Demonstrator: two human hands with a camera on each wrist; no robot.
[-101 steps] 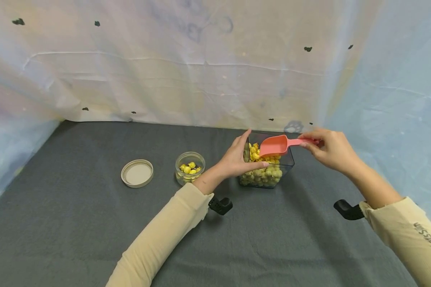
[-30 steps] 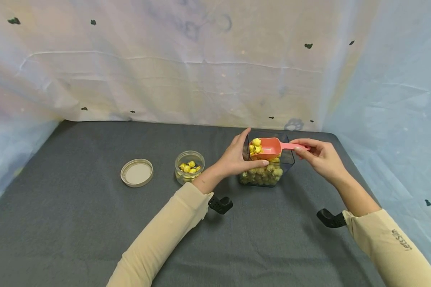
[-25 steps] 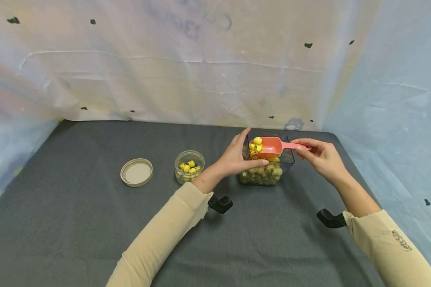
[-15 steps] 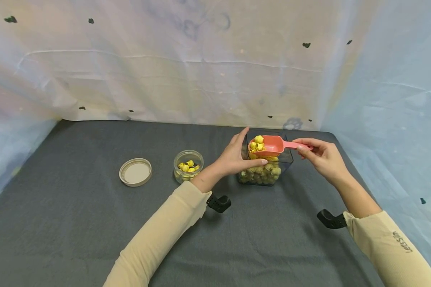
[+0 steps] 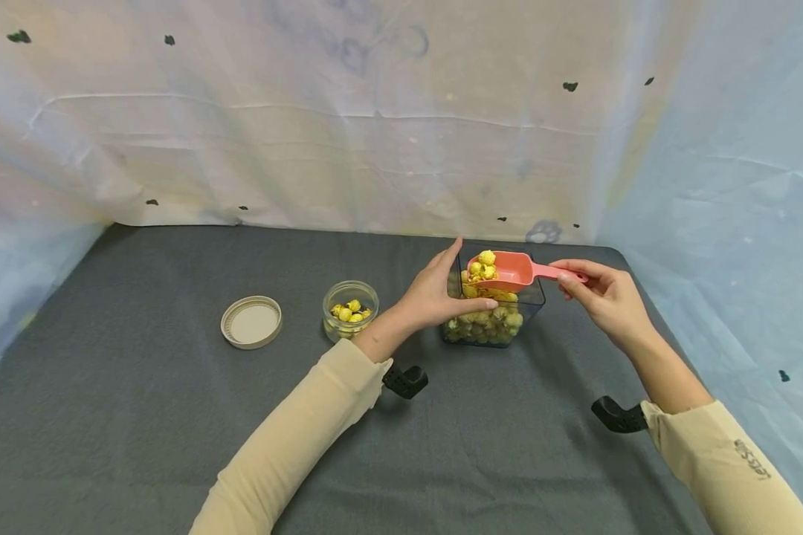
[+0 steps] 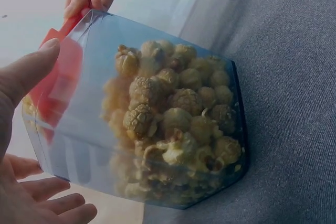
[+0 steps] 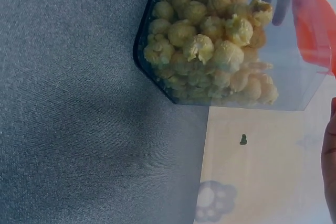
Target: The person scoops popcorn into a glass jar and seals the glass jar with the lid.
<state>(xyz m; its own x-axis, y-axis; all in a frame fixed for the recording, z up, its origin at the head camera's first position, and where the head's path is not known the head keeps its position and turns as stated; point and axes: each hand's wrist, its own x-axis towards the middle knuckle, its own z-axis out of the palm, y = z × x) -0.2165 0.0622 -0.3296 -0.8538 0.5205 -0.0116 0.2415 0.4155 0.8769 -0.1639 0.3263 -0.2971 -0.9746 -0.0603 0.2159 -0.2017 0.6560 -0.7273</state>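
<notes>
left hand (image 5: 428,297) grips container (image 5: 530,309); right hand (image 5: 605,297) pinches scoop (image 5: 514,270) at open rim (image 5: 522,303)

Head view: the bare left hand (image 5: 431,296) conceals part of the clear, angular plastic container (image 5: 532,306) and, at the wrist, the round, clear glass jar (image 5: 331,324). Right wrist view: picture's edge crops the coral-red plastic scoop (image 5: 515,270) and right hand (image 5: 605,296).

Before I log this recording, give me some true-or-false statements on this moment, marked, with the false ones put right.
1. The right hand holds the scoop. True.
2. The scoop is empty. False: popcorn lies in it.
3. The left hand grips the clear container. True.
4. In the head view, the glass jar stands between the lid and the container. True.
5. The lid covers the jar. False: it lies apart on the grey tabletop.
</notes>
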